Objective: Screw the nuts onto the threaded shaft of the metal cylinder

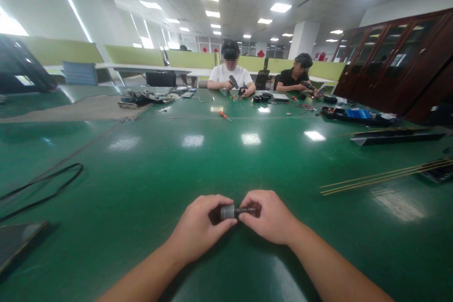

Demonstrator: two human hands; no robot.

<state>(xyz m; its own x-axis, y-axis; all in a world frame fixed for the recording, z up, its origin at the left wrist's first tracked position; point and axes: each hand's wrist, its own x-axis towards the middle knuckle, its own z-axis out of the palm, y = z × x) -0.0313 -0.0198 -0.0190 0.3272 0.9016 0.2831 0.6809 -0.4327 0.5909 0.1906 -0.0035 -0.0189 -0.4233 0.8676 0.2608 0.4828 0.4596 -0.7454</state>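
Note:
Both of my hands meet low at the centre of the green table (226,160), just above its surface. My left hand (200,226) is closed around a small grey cylinder (227,211). My right hand (271,217) pinches a thin dark threaded rod (247,209) that sticks out of the cylinder's right end. The two parts touch end to end between my fingertips. Much of the cylinder is hidden inside my left fist.
A black cable (46,184) loops at the left, with a dark flat panel (16,240) in the near-left corner. Thin brass rods (385,175) and a black tray (396,136) lie at the right. Two people (231,78) work at the far end; a red screwdriver (224,115) lies nearby.

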